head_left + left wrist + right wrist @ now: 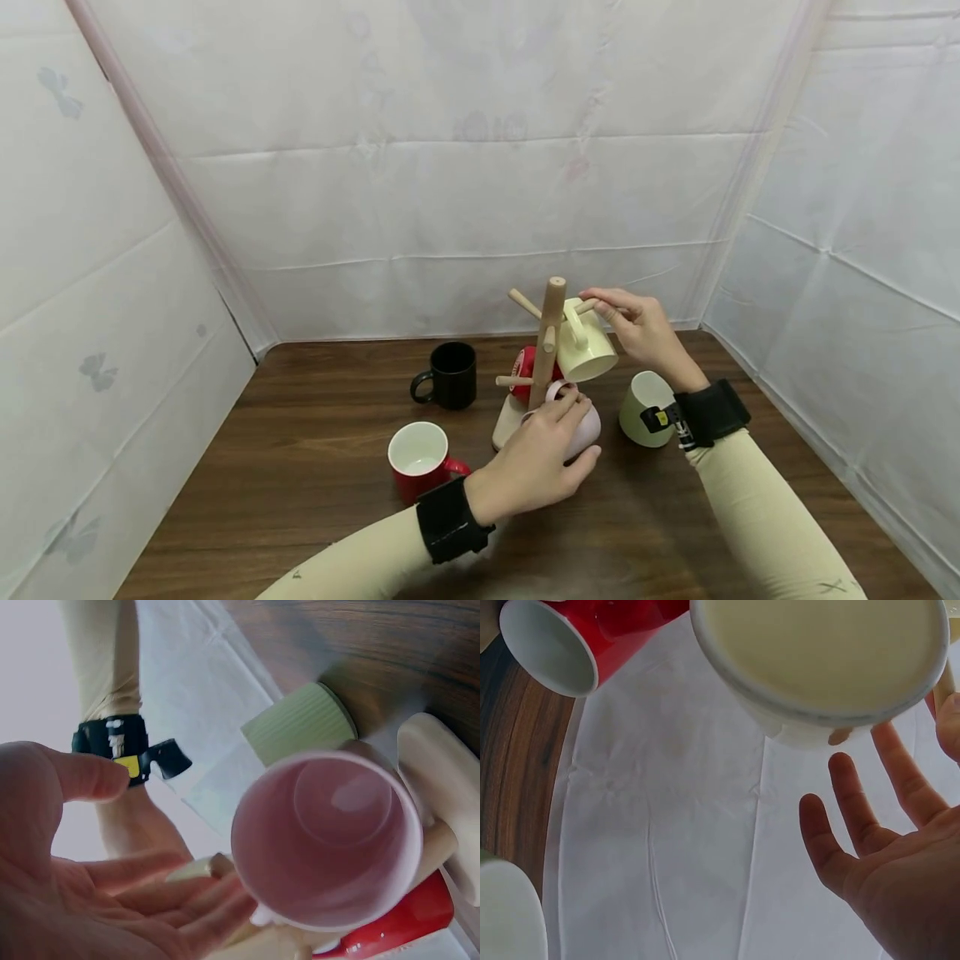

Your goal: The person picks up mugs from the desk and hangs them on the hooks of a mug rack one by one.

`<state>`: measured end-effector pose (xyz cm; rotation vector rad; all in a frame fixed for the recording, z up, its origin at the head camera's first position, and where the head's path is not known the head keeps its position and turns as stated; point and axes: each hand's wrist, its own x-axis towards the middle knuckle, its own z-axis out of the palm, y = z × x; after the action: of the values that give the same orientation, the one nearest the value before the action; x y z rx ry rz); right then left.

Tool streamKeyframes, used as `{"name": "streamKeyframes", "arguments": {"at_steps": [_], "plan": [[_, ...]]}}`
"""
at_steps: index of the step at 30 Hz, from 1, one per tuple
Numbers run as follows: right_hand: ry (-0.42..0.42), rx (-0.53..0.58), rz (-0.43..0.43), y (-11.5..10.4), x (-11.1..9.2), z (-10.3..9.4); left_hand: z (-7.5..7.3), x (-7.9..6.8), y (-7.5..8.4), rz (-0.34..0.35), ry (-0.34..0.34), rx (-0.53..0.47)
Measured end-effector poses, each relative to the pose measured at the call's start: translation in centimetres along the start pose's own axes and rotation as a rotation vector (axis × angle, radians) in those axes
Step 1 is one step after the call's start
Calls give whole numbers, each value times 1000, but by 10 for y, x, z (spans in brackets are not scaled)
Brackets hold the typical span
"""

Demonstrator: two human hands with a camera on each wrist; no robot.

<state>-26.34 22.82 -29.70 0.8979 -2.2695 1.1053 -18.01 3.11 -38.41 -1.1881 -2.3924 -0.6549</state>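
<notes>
A wooden mug tree [553, 304] stands on the table, with a yellow mug [587, 350] hanging by its handle from an upper right peg [587, 306]. Thumb and index finger of my right hand [637, 329] pinch that peg's end; the other fingers stretch out below the mug in the right wrist view. Lower down hangs a pale pink mug [588, 433], its mouth facing the left wrist camera. My left hand [536, 462] touches it near the handle with nearly straight fingers, the thumb held away. Behind the trunk hangs a red mug [522, 367], partly hidden.
Left of the tree stand a black mug [454, 377] and a red mug with a white inside [415, 475], the latter close to my left wrist. A pale green ribbed mug [643, 408] is below my right wrist. White cloth walls [480, 200] surround the wooden table [300, 467].
</notes>
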Motion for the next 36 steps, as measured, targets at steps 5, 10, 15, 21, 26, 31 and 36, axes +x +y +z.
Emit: {"name": "streamKeyframes", "arguments": {"at_steps": [5, 10, 15, 21, 26, 31, 36], "plan": [[-29, 3, 16, 1, 0, -3, -9, -7, -9, 58, 10, -56], [-43, 22, 20, 0, 0, -6, -20, -13, -21, 53, 28, -28], [-42, -9, 20, -3, -2, -5, -32, -20, -36, -13, 1, -9], [-41, -22, 32, 4, -6, -2, -49, -24, -59, -46, -59, 30], [-16, -38, 48, 28, -11, 3, -61, -25, -80, -25, -53, 36], [4, -68, 65, 38, -16, 4, -72, -28, -92, -19, 4, 33], [26, -70, 89, 37, -20, 3, -84, -29, -103, -16, 19, 32]]}}
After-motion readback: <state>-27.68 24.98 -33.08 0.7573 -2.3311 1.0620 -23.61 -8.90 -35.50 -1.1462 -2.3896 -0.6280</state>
